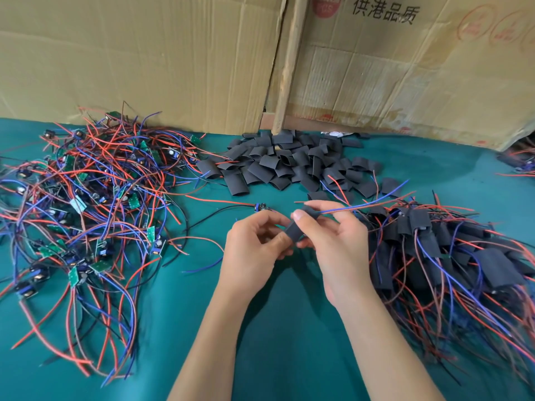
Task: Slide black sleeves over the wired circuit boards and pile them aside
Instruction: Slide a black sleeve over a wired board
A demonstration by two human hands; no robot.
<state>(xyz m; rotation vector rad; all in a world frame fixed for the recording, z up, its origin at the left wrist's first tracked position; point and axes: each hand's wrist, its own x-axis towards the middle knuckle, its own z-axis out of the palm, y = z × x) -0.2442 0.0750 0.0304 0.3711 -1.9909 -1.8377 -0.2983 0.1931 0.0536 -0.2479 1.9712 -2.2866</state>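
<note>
My left hand (pixel 257 241) and my right hand (pixel 333 235) meet at the middle of the green table, both pinching one black sleeve (pixel 293 231). Red and blue wires (pixel 362 205) stick out of the sleeve's far end toward the right. A circuit board (pixel 262 207) with red and black wires sits just beyond my left fingers; whether I hold it I cannot tell. A heap of loose black sleeves (pixel 289 166) lies behind my hands. Bare wired boards (pixel 86 204) sprawl at the left. Sleeved boards (pixel 463 256) are piled at the right.
Cardboard sheets (pixel 144 59) and a wooden slat (pixel 288 65) stand upright along the back of the green table cloth (pixel 275 328). More wires (pixel 518 163) lie at the far right edge.
</note>
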